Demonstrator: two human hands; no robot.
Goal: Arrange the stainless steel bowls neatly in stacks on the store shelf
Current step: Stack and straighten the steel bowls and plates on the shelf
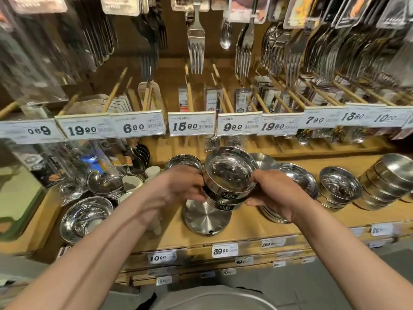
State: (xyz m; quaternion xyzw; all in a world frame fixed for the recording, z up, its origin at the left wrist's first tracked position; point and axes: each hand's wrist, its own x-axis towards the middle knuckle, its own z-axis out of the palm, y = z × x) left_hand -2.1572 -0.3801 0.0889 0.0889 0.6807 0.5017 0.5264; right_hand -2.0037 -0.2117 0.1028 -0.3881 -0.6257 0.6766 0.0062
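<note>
The person is holding a short stack of stainless steel bowls (229,175) between both hands, raised above the wooden shelf (245,222) and just over an upturned steel lid (206,217) that is lying flat on the boards. The left hand (183,184) is curling round the stack's left wall, fingers pressing on the metal, while the right hand (271,191) is cupping the right side with the thumb near the rim; neither is spread free. At least two bowls are nesting here, each showing a dark label on its wall. Judging by this, the step in hand is gathering loose bowls into one pile and carrying it to a resting spot. Other bowls are sitting around: a shallow one (183,162) just behind the left hand, a wider stack (297,182) beside the right hand, a smaller stack (339,186) further right, and a leaning pile (384,180) at the far right. The next move is likely calling for lowering the pile level onto a bare patch of shelf, keeping the rims seated so nothing is tilting, then releasing both sides together.
</note>
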